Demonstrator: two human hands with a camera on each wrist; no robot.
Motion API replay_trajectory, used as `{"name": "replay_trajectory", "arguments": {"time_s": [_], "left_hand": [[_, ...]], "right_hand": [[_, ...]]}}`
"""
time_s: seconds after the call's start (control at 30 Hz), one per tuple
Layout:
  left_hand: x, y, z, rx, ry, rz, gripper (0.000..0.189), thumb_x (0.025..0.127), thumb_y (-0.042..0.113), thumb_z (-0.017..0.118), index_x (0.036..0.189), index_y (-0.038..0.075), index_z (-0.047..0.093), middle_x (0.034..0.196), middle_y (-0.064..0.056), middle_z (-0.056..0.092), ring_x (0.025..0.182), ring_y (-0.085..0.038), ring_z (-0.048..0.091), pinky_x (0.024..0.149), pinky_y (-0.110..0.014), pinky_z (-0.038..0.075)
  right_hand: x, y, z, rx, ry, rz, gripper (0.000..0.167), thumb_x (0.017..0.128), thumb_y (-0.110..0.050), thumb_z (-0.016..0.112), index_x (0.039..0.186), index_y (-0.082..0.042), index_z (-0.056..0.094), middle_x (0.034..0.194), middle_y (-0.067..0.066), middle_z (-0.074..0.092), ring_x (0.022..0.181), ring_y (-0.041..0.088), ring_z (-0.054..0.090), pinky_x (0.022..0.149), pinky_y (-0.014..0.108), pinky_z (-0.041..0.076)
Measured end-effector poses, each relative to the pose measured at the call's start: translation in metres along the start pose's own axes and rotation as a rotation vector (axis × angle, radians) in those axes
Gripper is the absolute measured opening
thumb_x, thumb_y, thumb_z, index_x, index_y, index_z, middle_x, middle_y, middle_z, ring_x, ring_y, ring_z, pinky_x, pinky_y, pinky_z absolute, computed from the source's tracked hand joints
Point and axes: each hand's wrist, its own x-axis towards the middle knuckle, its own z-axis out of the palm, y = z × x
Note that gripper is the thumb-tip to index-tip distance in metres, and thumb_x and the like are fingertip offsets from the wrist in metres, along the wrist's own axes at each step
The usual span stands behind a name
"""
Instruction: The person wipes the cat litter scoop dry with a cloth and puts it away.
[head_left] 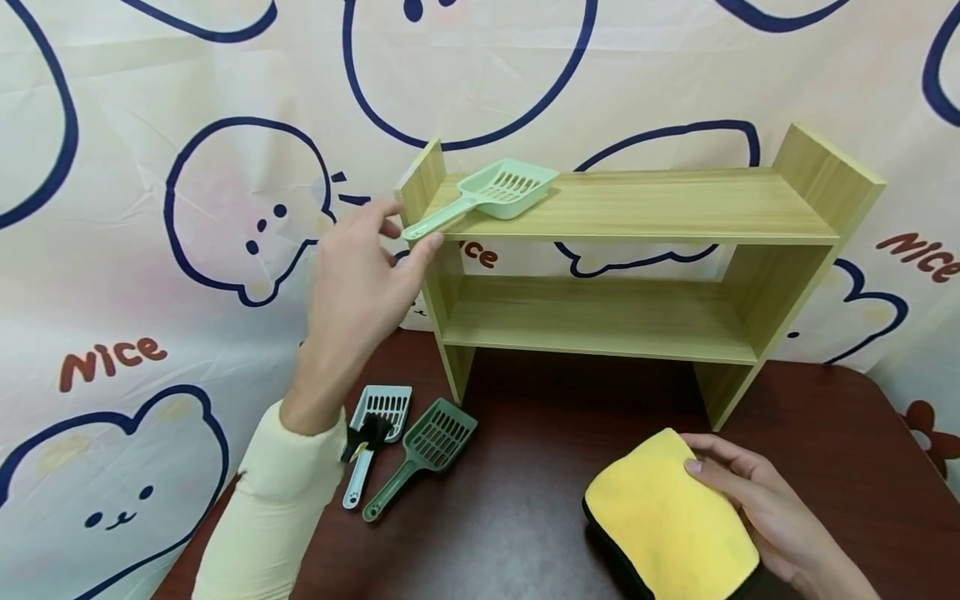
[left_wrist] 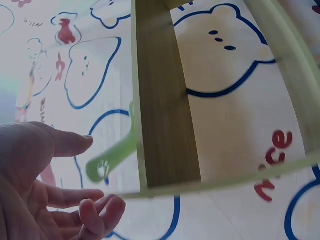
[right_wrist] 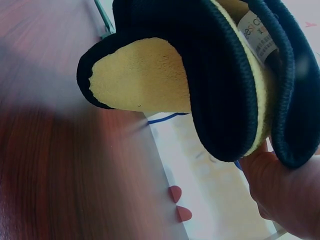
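A pale green litter scoop [head_left: 510, 187] lies on the top board of a small wooden shelf [head_left: 637, 204], its handle jutting past the front left corner. Around the handle's end, my left hand [head_left: 367, 275] has thumb and fingers spread apart. The left wrist view shows the scoop's handle [left_wrist: 117, 155] between them with a visible gap, apparently not gripped. Low on the right, my right hand [head_left: 757, 500] holds a folded yellow cloth [head_left: 667, 517] with black edging, thumb on top. Seen from the right wrist, the cloth [right_wrist: 140, 75] hangs in folds with a dark side and a white label.
Below my left forearm, a light blue litter scoop [head_left: 386, 408] and a dark green litter scoop [head_left: 438, 437] lie on the dark brown table [head_left: 510, 508]. Behind the shelf hangs a cartoon-printed backdrop [head_left: 262, 75]. The shelf's raised side panel [head_left: 423, 179] stands close to my left fingers.
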Motion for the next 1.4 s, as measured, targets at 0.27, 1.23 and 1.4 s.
{"name": "replay_trajectory", "arguments": {"time_s": [0.27,1.23,1.4], "left_hand": [[-0.037,-0.035,-0.005,-0.025,-0.001,0.012,0.050,0.102,0.038,0.074,0.138,0.005,0.069,0.114,-0.015,0.074,0.088,-0.031,0.076,0.077,-0.050,0.060],[-0.157,-0.158,0.058,-0.241,-0.418,-0.001,0.039,0.098,0.020,0.081,0.135,0.011,0.071,0.117,-0.006,0.074,0.100,-0.020,0.074,0.077,-0.027,0.062],[-0.169,-0.164,0.066,-0.263,-0.493,-0.097,0.043,0.098,0.020,0.080,0.138,0.010,0.069,0.121,-0.010,0.074,0.101,-0.021,0.074,0.079,-0.027,0.062]], "right_hand": [[0.001,0.001,-0.001,0.004,0.016,-0.030,0.042,0.116,-0.009,0.040,0.142,-0.028,0.066,0.125,-0.005,0.077,0.106,0.014,0.077,0.082,0.037,0.065],[0.004,0.001,-0.008,0.052,0.006,-0.065,0.044,0.116,-0.007,0.038,0.143,-0.028,0.066,0.123,-0.003,0.077,0.102,0.016,0.078,0.079,0.038,0.066],[0.004,0.000,-0.009,0.054,-0.011,-0.044,0.044,0.117,-0.008,0.037,0.143,-0.030,0.065,0.122,-0.003,0.077,0.101,0.017,0.079,0.078,0.039,0.066]]}}
